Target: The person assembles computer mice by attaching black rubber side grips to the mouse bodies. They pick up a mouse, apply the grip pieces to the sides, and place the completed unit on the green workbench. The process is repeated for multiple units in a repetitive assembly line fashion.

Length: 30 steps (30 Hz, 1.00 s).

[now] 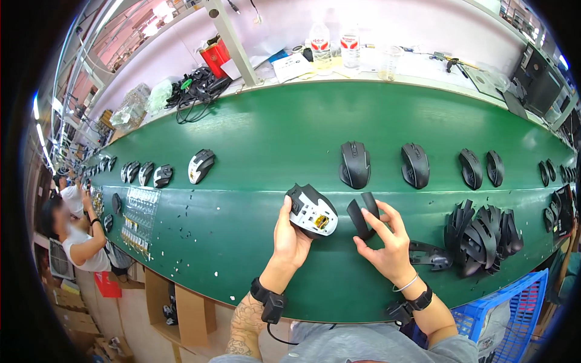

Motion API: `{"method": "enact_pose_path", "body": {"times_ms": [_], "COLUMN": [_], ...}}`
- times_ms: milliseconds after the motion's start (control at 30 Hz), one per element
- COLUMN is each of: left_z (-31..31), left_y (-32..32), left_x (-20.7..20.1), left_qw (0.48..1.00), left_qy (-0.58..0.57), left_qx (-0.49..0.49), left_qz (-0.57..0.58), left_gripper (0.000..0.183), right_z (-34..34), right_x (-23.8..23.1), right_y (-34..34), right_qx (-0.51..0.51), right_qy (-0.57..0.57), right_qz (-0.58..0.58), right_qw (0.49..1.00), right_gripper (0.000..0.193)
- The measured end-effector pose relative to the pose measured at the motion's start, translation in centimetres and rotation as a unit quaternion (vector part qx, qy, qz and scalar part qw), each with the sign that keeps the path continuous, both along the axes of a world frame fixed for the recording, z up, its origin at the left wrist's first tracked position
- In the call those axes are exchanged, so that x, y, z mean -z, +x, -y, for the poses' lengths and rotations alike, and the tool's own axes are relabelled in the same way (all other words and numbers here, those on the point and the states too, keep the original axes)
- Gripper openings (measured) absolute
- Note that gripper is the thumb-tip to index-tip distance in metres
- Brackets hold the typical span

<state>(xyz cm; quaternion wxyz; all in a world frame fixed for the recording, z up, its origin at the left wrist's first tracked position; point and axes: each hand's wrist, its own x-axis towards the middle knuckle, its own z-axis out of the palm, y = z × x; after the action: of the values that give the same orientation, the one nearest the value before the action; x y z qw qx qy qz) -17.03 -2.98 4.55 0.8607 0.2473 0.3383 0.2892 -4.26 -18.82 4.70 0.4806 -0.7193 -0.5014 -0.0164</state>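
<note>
My left hand [289, 242] is closed around a partly assembled computer mouse [315, 210]. Its black sides frame a white inner shell, and a yellowish part shows in an opening near the wrist end. A short gap to the right, my right hand [387, 245] pinches a black curved mouse cover [358, 219] between thumb and fingers. Two strips of it show; whether they are one piece or two I cannot tell. Beside my right wrist lies a dark shell piece [430, 255], next to a heap of black mouse covers [478, 236].
Black mice [354, 164] stand in a row on the green bench [272, 133]; white-and-black ones [201, 166] stand to the left. A clear tray [140, 218] lies further left. Bottles [350, 49] and cables [196, 88] line the back. A blue crate [520, 302] stands lower right; people sit at left.
</note>
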Motion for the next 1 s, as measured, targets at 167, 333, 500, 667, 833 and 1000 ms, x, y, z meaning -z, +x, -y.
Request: {"method": "enact_pose_path", "body": {"times_ms": [167,333,500,667,833,1000], "left_z": [0.6,1.5,2.3,3.7,4.5,5.0], "left_y": [-0.3,-0.1,-0.2,-0.2,-0.2,0.3], "left_x": [0.2,0.5,1.2,2.2,2.1,1.3], "left_qw": [0.999,0.996,0.992,0.974,0.953,0.956], "left_qy": [0.026,0.071,0.106,0.185,0.257,0.274], "left_qx": [0.040,0.048,0.068,0.127,0.157,0.107], "left_qz": [-0.021,-0.004,0.022,0.033,0.007,-0.014], "left_gripper": [0.044,0.044,0.046,0.045,0.048,0.059], "right_z": [0.1,-0.1,-0.1,-0.3,-0.3,-0.2], "right_x": [0.1,-0.2,0.0,0.1,-0.1,0.8], "right_y": [0.1,-1.2,-1.9,-1.9,-1.2,-1.5], "right_qx": [-0.006,-0.035,-0.057,-0.031,-0.028,-0.037], "right_qy": [-0.010,0.030,0.039,0.031,0.015,-0.007], "right_qz": [-0.047,-0.102,-0.038,-0.056,-0.055,-0.037], "right_qw": [0.999,0.994,0.997,0.997,0.998,0.999], "right_gripper": [0.062,0.064,0.062,0.060,0.060,0.063]}}
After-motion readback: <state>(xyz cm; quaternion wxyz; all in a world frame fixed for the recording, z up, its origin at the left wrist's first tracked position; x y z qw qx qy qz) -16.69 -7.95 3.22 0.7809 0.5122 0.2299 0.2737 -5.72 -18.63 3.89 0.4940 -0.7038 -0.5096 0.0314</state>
